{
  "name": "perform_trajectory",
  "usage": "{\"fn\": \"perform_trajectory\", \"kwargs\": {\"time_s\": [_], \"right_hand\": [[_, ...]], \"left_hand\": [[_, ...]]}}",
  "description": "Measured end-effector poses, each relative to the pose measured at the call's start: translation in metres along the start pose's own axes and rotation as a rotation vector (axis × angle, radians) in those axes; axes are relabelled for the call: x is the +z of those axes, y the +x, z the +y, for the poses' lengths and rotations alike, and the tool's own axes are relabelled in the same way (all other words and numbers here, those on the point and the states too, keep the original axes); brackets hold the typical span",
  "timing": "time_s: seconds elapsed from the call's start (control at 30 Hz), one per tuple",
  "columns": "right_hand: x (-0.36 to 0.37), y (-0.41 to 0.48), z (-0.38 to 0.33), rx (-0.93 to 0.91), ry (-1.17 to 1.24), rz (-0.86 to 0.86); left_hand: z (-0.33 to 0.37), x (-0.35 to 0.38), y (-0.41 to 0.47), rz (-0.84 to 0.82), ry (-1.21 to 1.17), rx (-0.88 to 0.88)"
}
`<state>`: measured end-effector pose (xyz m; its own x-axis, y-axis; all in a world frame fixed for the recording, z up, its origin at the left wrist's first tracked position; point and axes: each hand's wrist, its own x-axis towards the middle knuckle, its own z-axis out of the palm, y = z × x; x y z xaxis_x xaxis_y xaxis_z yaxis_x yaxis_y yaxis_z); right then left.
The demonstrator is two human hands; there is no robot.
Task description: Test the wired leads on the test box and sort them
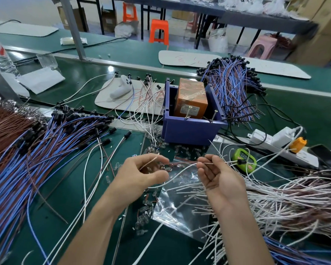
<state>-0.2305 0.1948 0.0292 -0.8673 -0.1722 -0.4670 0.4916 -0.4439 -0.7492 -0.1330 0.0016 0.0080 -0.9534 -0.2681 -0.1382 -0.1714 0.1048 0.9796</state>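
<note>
A big heap of blue and brown leads (36, 150) lay on the left of the counter (65, 188), so it looked like lots had been sorted already. The left hand (141, 173) pinched the thin end of one lead (183, 165). Behind the hands, the orange test box (191, 100) sat in a blue bin (191, 131), and the lead was not touching it yet. The right hand (218, 175) pinched the same lead nearer its black tip. A big heap of white leads (285, 197) on the right probably had yet to be tested.

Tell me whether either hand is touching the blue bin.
No: left hand and right hand pinch thin wires, short of the blue bin.
</note>
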Motion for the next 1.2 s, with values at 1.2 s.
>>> {"fn": "perform_trajectory", "kwargs": {"time_s": [1.2], "right_hand": [[0.011, -0.008, 0.014, -0.184, -0.492, -0.267]], "left_hand": [[0.003, 0.028, 0.016, 0.307, -0.122, -0.057]]}}
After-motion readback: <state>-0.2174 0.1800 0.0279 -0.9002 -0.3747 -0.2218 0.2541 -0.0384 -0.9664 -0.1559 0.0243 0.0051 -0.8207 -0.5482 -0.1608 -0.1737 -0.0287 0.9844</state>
